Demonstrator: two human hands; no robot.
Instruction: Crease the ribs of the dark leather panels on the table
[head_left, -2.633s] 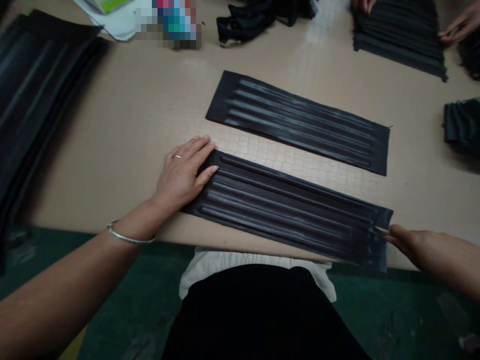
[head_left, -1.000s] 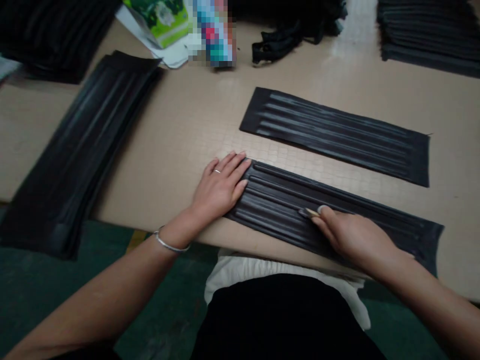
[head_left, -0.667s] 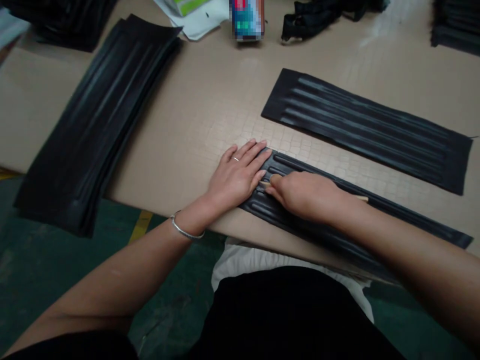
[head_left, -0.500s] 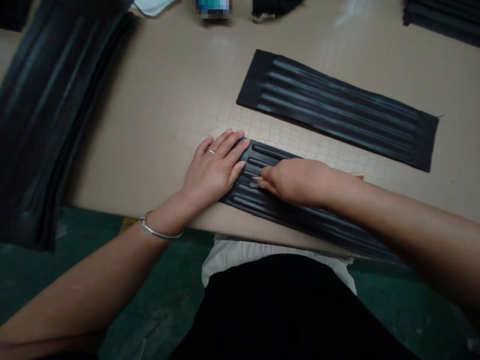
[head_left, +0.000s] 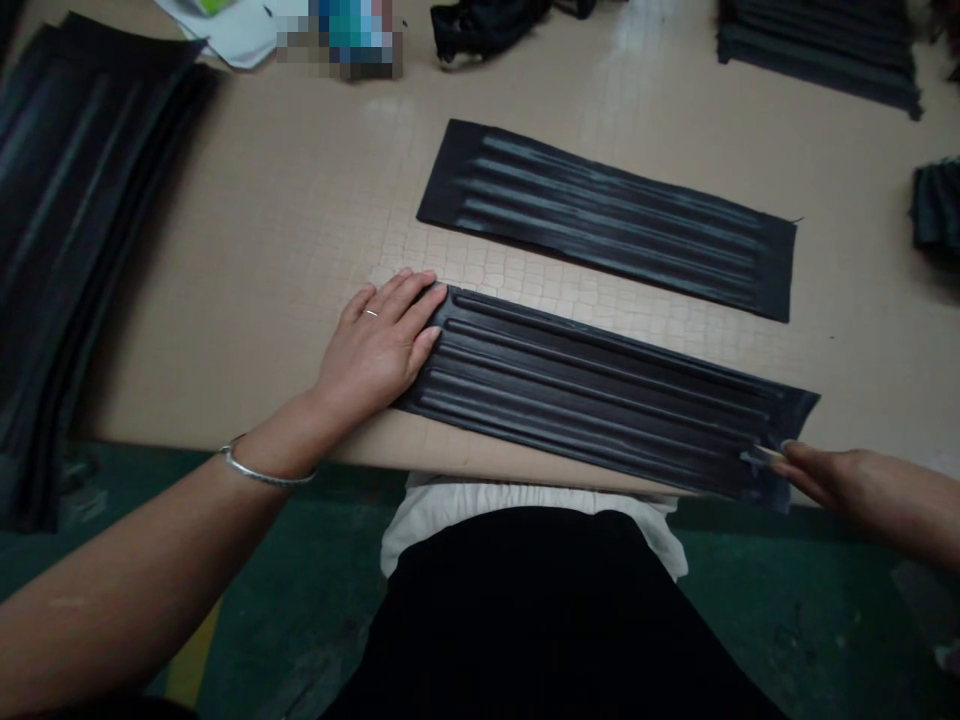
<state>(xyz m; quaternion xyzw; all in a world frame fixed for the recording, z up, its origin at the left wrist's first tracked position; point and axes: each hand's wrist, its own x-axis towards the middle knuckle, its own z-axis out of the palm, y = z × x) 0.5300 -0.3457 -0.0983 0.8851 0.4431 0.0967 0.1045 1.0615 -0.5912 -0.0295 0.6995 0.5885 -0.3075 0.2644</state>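
Observation:
A black ribbed panel (head_left: 592,385) lies along the table's front edge, its ribs running lengthwise. My left hand (head_left: 382,345) rests flat on the panel's left end, fingers spread, with a ring on one finger. At the panel's right end, my right hand (head_left: 832,475) is closed round a thin pale stick (head_left: 766,455), whose tip touches the ribbed surface. Most of the stick is hidden in the fingers. A second black ribbed panel (head_left: 615,220) lies beyond the first, apart from it.
A stack of black panels (head_left: 67,230) overhangs the left front edge of the table (head_left: 262,240). Another dark stack (head_left: 817,50) is at the back right, with a dark bundle (head_left: 936,210) at the right edge. White paper (head_left: 240,35) and a black item (head_left: 487,28) lie at the back.
My right hand has moved along the panel from near its left end to its right end with the stick. My left hand stays on the panel's left end. The view has shifted right.

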